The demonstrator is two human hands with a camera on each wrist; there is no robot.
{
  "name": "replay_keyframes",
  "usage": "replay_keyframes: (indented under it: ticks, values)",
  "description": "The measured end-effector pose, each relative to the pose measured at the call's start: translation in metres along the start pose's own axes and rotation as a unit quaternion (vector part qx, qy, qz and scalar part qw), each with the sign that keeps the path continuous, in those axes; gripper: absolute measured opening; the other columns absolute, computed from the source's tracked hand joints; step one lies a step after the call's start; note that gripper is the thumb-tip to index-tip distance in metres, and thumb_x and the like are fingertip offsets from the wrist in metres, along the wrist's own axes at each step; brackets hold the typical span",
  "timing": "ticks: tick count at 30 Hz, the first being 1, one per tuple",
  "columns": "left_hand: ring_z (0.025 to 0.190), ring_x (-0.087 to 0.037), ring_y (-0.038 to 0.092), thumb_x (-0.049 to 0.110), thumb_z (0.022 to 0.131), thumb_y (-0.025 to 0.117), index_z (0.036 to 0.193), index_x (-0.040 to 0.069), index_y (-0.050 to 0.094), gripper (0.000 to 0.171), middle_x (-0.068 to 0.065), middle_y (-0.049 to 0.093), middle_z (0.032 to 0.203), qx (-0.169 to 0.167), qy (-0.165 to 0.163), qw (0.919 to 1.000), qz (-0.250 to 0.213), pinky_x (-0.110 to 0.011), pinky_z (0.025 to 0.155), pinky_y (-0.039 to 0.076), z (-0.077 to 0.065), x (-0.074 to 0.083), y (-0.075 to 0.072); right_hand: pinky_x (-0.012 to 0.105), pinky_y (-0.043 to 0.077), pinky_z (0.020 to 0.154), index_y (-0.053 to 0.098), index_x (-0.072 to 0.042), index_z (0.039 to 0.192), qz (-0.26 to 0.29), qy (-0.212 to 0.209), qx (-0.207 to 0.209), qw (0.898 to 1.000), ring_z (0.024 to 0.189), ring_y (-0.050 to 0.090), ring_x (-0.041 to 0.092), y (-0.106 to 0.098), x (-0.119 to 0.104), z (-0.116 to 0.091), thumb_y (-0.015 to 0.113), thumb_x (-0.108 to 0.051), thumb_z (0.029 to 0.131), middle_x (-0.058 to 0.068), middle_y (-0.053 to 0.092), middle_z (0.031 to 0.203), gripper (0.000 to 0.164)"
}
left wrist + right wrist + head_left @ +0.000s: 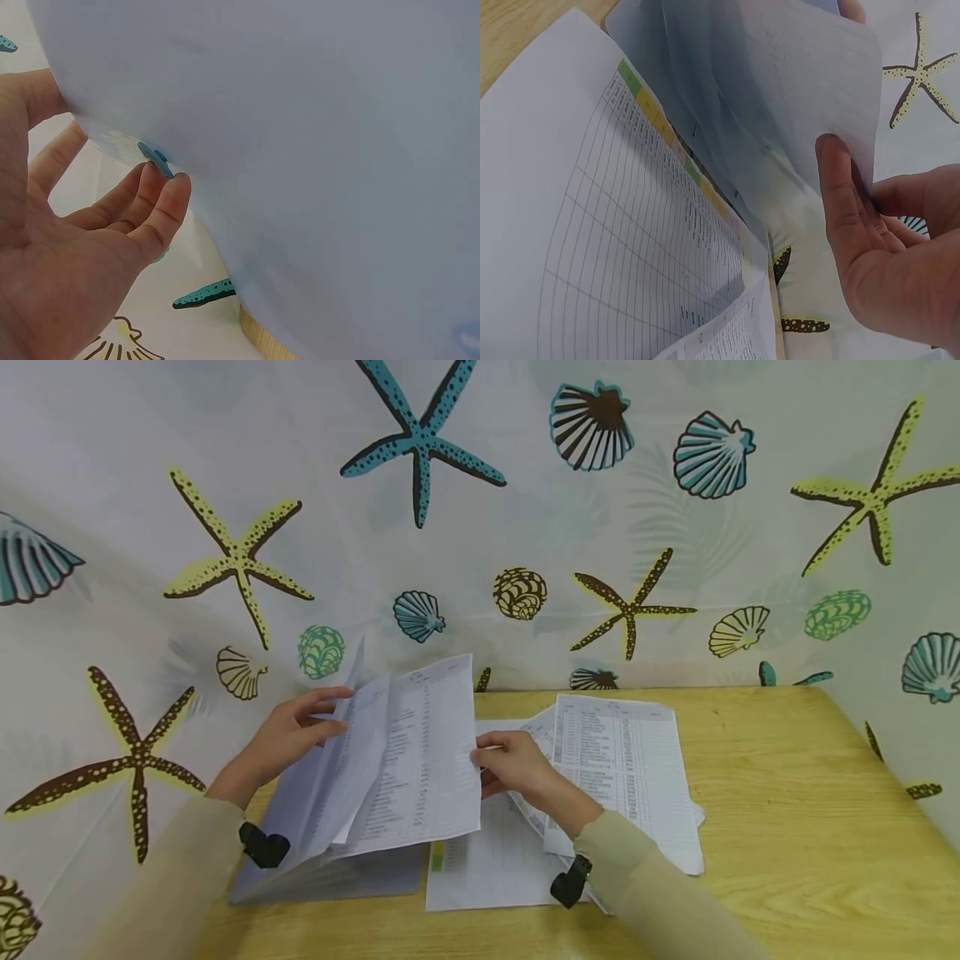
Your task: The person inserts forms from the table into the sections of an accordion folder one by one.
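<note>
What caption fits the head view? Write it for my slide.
Right hand pinches a printed sheet, left hand at an open folder, loose papers alongside.

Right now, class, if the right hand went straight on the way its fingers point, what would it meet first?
The printed sheet, whose edge the right hand pinches. Beyond it, the next raised page would probably follow, though depth is unclear.
</note>
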State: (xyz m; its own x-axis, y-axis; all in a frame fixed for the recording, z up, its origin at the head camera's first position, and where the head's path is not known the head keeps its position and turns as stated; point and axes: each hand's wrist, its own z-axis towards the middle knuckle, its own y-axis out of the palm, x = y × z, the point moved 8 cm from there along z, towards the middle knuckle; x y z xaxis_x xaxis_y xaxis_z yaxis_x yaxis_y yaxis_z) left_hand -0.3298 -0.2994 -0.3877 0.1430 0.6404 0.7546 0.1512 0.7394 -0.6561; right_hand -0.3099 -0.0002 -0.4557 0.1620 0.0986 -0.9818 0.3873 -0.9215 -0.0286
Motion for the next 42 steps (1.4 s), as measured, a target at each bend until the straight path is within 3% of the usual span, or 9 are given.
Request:
replay_keyframes:
  ticks: [12,42]
  values:
    - [0.133,-0.047,0.057,0.023,0.104,0.065,0.159,0.013,0.046,0.059,-0.028,0.042,0.161,0.004,-0.009,0.9999,0.005,-0.033,0.089,0.052,0.0,-0.002,-0.001,0.037,0.064,0.072,0.063,0.007,0.136,-0.006,0.0,-0.001,1.0,0.077,0.077,0.02,0.018,-0.003,0.007,0.059,-0.011,0.104,0.025,0.077,0.112,0.036]
    - [0.136,-0.046,0.055,0.026,0.105,0.064,0.157,0.014,0.048,0.056,-0.026,0.043,0.161,-0.005,-0.005,0.9999,-0.007,-0.028,0.088,0.052,-0.002,0.0,-0.005,0.036,0.064,0.07,0.06,0.01,0.138,0.015,0.026,-0.004,1.0,0.074,0.073,0.019,0.047,0.0,0.021,0.061,-0.007,0.102,0.026,0.075,0.111,0.039]
